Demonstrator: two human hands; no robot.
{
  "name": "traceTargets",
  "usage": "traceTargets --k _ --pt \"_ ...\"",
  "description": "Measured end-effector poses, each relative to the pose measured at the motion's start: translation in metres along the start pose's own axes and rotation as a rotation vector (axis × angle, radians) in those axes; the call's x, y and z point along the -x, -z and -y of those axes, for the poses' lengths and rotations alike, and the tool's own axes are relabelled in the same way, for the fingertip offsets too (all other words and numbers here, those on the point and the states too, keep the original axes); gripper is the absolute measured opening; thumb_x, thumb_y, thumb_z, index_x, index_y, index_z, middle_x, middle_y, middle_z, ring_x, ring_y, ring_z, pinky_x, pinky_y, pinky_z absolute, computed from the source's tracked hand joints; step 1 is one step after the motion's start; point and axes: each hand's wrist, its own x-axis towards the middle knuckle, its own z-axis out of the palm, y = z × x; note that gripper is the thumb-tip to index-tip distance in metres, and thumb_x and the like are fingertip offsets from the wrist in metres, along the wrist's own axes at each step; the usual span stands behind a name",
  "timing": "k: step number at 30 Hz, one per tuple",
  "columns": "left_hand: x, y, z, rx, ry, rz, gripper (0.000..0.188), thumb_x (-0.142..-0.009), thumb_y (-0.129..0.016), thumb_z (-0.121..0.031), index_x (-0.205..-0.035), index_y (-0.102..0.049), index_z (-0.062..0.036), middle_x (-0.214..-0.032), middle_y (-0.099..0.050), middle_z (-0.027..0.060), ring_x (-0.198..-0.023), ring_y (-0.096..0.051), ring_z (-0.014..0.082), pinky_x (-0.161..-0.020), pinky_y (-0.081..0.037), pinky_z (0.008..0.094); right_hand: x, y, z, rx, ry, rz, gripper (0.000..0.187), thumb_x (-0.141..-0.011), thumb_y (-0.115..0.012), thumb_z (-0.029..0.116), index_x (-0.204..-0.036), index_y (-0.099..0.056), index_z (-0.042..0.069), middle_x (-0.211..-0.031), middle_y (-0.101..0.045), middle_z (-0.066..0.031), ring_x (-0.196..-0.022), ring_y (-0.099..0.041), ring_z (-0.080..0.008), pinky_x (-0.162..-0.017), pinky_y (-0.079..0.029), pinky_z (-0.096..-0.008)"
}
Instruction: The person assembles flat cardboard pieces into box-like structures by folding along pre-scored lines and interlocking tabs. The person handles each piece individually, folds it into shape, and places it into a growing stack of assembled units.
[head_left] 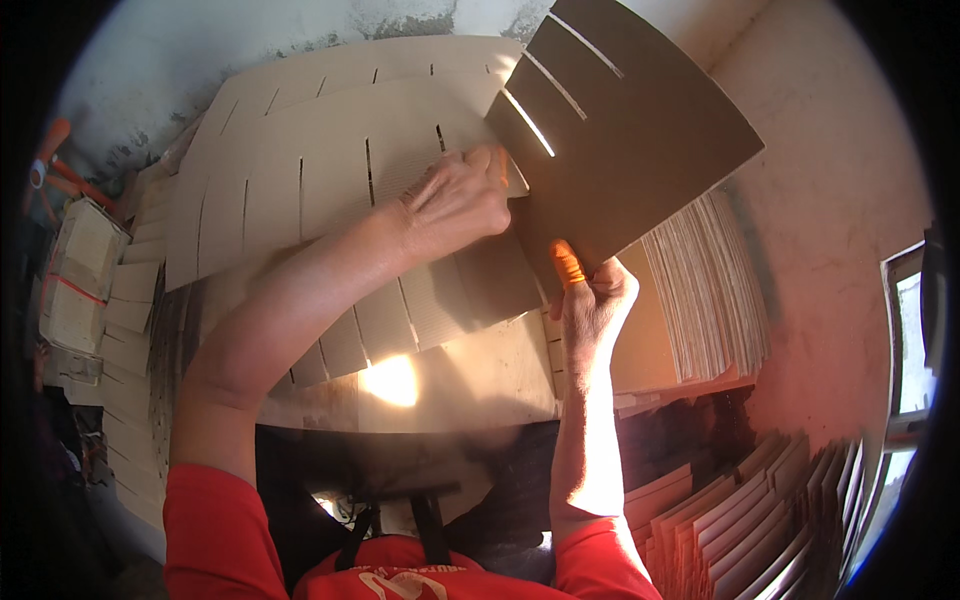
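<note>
My right hand [600, 285] grips the lower edge of a brown cardboard sheet [640, 130] with several narrow slots, its thumb in an orange finger cover on the near face. The sheet is raised and tilted at the right of the work table. My left hand [460, 195] is closed, knuckles up, beside the raised sheet's left edge, with orange at a fingertip. What its fingers pinch is hidden. Beneath my left arm lies a wide slotted cardboard sheet [330, 190], and a nearer slotted piece [440, 295] reaches toward the table's front.
A thick stack of cardboard sheets [705, 290] stands right of the table top [480, 375]. More cardboard pieces [740, 520] stand on edge at lower right. Slotted pieces [130, 390] and a strapped bundle [80, 275] lie left. A wall [820, 200] bounds the right side.
</note>
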Motion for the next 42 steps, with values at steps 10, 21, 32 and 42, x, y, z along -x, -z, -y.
traceTargets --k 10,21,32,42 --pt "0.03 0.06 -0.096 0.189 0.064 0.215 0.028 -0.062 -0.073 -0.014 -0.078 -0.068 0.0087 -0.081 -0.062 0.0112 -0.075 -0.054 0.0211 -0.056 -0.05 0.031 0.007 0.007 0.013 0.062 0.095 0.029 0.007 -0.091 -0.064 -0.002 -0.095 -0.065 -0.007 -0.077 -0.063 0.0012 -0.069 -0.047 -0.0024 -0.059 -0.04 -0.0192" --pt "0.005 -0.065 0.07 0.028 0.507 -0.099 0.037 -0.088 -0.064 -0.018 -0.115 -0.059 0.0066 -0.113 -0.062 0.0195 -0.107 -0.055 0.0336 -0.092 -0.046 0.0445 0.005 -0.003 0.013 0.101 -0.064 0.01 0.017 -0.091 -0.067 0.002 -0.106 -0.068 -0.004 -0.076 -0.066 -0.0002 -0.066 -0.051 -0.0029 -0.056 -0.041 -0.0211" --pt "-0.003 -0.072 0.078 0.074 0.342 0.066 0.005 -0.079 -0.065 -0.004 -0.079 -0.063 0.0003 -0.078 -0.062 0.0136 -0.088 -0.061 0.0296 -0.073 -0.052 0.0416 0.002 0.001 0.001 0.059 0.036 -0.019 0.012 -0.09 -0.068 0.003 -0.1 -0.069 -0.003 -0.072 -0.065 -0.0009 -0.056 -0.048 -0.0034 -0.048 -0.037 -0.0203" --pt "0.004 -0.048 0.067 0.102 0.197 -0.065 0.021 -0.075 -0.061 0.0 -0.095 -0.062 0.0051 -0.098 -0.06 0.0128 -0.091 -0.058 0.027 -0.071 -0.055 0.0377 -0.001 0.003 -0.004 0.073 0.117 -0.089 0.009 -0.091 -0.069 0.006 -0.091 -0.069 -0.003 -0.062 -0.061 -0.0027 -0.037 -0.042 -0.0039 -0.034 -0.027 -0.0201"
